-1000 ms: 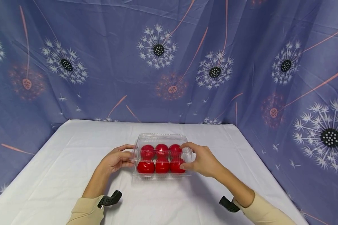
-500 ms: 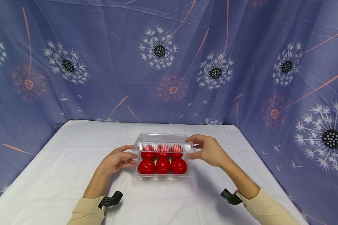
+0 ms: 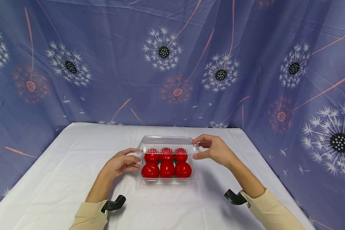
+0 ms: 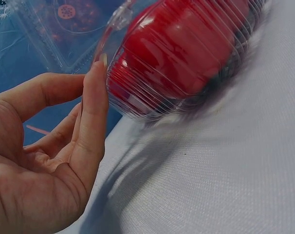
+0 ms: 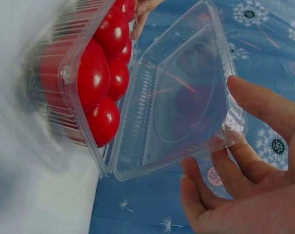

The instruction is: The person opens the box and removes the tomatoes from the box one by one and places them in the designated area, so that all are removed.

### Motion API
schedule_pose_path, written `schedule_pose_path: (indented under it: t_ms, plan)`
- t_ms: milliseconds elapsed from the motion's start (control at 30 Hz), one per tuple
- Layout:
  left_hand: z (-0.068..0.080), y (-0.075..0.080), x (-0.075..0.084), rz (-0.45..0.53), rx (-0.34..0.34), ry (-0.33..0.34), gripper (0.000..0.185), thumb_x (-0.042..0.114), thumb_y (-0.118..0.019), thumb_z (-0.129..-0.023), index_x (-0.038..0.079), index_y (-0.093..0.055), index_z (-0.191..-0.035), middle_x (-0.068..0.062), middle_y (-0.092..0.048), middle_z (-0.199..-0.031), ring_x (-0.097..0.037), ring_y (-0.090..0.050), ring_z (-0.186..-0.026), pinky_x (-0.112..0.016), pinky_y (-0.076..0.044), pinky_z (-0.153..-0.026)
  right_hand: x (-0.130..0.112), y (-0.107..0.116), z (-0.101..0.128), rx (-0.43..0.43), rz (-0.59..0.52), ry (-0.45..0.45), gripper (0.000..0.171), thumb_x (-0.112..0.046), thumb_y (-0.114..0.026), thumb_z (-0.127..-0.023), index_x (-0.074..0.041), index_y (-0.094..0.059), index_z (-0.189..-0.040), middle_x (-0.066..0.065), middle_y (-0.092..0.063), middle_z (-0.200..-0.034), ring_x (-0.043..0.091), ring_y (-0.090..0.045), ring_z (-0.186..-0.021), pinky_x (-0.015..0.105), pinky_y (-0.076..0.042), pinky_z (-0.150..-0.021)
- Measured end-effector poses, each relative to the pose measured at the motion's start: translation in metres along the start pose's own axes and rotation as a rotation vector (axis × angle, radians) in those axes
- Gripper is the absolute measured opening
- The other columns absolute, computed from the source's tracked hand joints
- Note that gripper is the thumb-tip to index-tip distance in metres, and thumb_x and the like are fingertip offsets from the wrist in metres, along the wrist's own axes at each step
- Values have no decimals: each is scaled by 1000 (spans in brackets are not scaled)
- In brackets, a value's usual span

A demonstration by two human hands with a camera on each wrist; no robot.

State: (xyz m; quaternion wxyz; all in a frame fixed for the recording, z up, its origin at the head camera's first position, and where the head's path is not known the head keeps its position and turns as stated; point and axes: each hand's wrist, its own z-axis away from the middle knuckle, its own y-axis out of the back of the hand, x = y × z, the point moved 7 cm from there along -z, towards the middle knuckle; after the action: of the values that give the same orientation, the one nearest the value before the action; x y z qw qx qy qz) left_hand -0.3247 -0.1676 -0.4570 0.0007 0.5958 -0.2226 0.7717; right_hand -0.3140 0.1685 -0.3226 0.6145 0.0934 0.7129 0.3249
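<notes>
A clear plastic clamshell box (image 3: 166, 180) stands on the white-covered table in the head view. Several glossy red tomatoes (image 3: 167, 170) sit in its base in two rows. Its hinged lid (image 5: 186, 92) is partly raised, tilted over the far row. My left hand (image 3: 119, 163) pinches the box's left rim between thumb and fingers. At the other side, my right hand (image 3: 214, 150) grips the lid's front right corner, with the thumb on one face and fingers beneath. In the left wrist view, the ribbed wall (image 4: 138, 100) of the base rests on the cloth.
White cloth (image 3: 166, 204) covers the table. Behind and at both sides hangs a blue curtain (image 3: 118, 64) with dandelion prints. Each wrist carries a black camera mount, such as the left one (image 3: 113, 204).
My right hand has moved up and away from me, raising the lid's front edge so the near tomatoes lie uncovered. My left hand keeps its hold on the box's left side.
</notes>
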Motion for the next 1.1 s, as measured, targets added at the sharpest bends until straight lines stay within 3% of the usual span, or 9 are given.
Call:
schedule_pose_path:
  t_ms: [100, 200, 367, 567, 700, 833, 1100]
  plan:
    - [-1, 0, -1, 4, 6, 3, 50, -6, -56, -93, 3, -35, -137, -4, -73, -80, -16, -72, -68, -31, -63, -66, 2, -1, -3, -27, -26, 6, 42, -19, -90, -72, -20, -72, -110, 9, -66, -123, 27, -59, -117, 53, -46, -108]
    - [-2, 0, -2, 4, -4, 3, 43, -6, -56, -94, 5, -41, -133, -3, -74, -80, -16, -72, -68, -32, -63, -66, 2, -2, -4, -54, -54, 19, 43, -16, -91, -72, -17, -70, -109, 12, -63, -123, 30, -58, -115, 53, -45, -108]
    - [-1, -1, -2, -8, -30, -3, 39, -5, -57, -94, 3, -50, -132, -3, -74, -82, -15, -72, -69, -32, -64, -68, 4, 1, -9, -70, -100, 37, 46, -13, -88, -75, -15, -67, -115, 8, -62, -124, 39, -57, -120, 47, -49, -105]
    - [-1, 0, -2, -13, -39, -4, 45, -3, -59, -94, -1, -50, -138, -3, -73, -83, -15, -72, -69, -32, -64, -70, 5, 9, -15, -37, -120, 55, 53, -13, -87, -77, -13, -66, -126, 7, -62, -130, 32, -59, -121, 40, -52, -102]
    - [-1, -1, -2, -23, -34, 0, 46, -3, -59, -94, -1, -49, -139, -3, -73, -82, -14, -72, -69, -32, -64, -69, 6, 14, -21, -15, -144, 72, 57, -12, -84, -81, -9, -63, -133, 10, -61, -134, 33, -58, -125, 42, -52, -104]
    - [0, -2, 0, -34, -23, 2, 46, -5, -59, -93, -1, -49, -138, -3, -72, -81, -14, -71, -67, -32, -64, -68, 9, 18, -28, 9, -160, 61, 58, -17, -82, -84, -13, -61, -138, 12, -58, -142, 31, -56, -129, 44, -52, -105]
    - [1, -1, 4, -46, -20, 4, 44, -6, -59, -92, 1, -51, -135, -4, -72, -80, -14, -71, -67, -32, -63, -67, 15, 24, -48, 57, -253, 16, 58, -24, -78, -90, -10, -55, -142, 13, -55, -145, 30, -53, -133, 50, -39, -116]
